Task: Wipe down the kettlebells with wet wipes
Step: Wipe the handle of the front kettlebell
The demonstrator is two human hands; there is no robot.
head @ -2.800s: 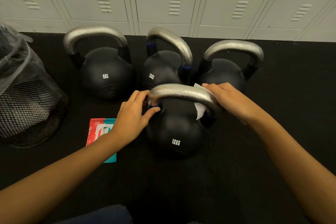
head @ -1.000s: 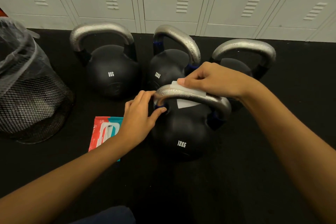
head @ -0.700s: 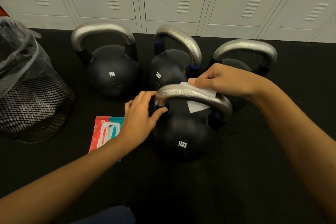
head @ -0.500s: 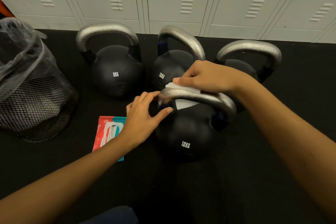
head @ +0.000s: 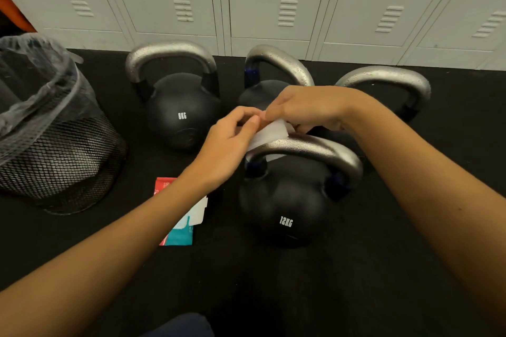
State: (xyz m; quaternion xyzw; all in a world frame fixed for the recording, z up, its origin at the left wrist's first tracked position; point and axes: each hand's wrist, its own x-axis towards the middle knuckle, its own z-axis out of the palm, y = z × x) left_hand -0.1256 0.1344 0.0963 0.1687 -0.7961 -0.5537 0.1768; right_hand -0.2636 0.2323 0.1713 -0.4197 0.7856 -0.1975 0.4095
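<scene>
White wet wipe (head: 269,133) lay over steel handle (head: 304,149) of front 12KG kettlebell (head: 284,200). Left hand (head: 230,142) and right hand (head: 306,109) both pinched wipe. Step: handle wiping or wipe refolding. Next move likely calls for pass over bell body; three rear kettlebells pending.

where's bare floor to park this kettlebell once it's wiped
Bare mat lies right of the front kettlebell, and more in front of it. Crowded: the three kettlebells behind, and the left, where the wipes pack and bin sit.
</scene>
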